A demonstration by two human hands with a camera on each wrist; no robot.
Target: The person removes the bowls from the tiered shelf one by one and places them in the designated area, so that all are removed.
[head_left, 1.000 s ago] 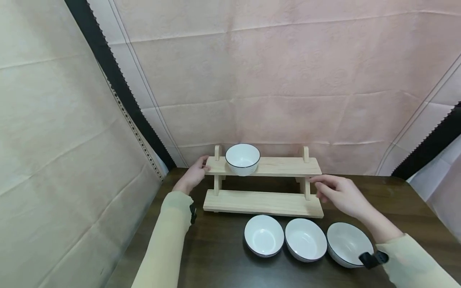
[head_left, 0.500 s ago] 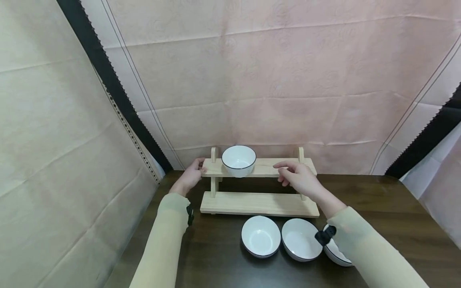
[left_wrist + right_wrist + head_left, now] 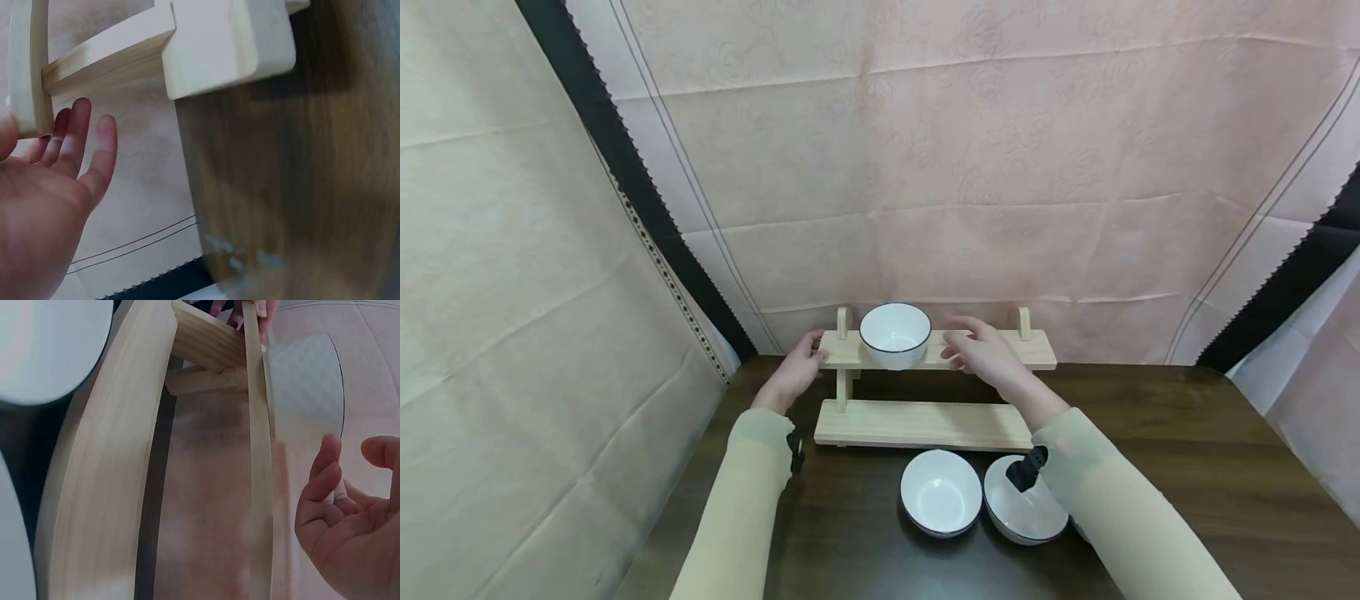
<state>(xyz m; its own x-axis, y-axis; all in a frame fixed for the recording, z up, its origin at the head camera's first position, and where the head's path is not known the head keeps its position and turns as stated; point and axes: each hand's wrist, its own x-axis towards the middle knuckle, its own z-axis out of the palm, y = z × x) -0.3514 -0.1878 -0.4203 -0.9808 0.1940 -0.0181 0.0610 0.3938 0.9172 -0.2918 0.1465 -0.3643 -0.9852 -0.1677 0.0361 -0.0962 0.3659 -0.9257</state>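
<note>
A light wooden two-tier rack (image 3: 925, 423) stands at the back of the table. On the left part of its upper shelf sits a white bowl (image 3: 895, 333) with a dark rim. My left hand (image 3: 796, 371) grips the left end of that shelf, thumb on one side and fingers on the other in the left wrist view. Just right of the bowl, my right hand (image 3: 988, 354) hovers over the upper shelf, holding nothing. In the right wrist view its fingers are loosely bent, with the fingertips (image 3: 331, 445) close by the bowl's rim.
Two white bowls, one (image 3: 941, 493) in front of the rack and another (image 3: 1026, 512) beside it, stand on the dark wooden table (image 3: 842, 533). A third is mostly hidden under the right sleeve (image 3: 1120, 492). A pale cloth wall (image 3: 1000, 167) rises behind the rack.
My right hand has moved left from the rack's right end along the upper shelf to beside the bowl. The left hand stays on the shelf's left end. The view has shifted slightly.
</note>
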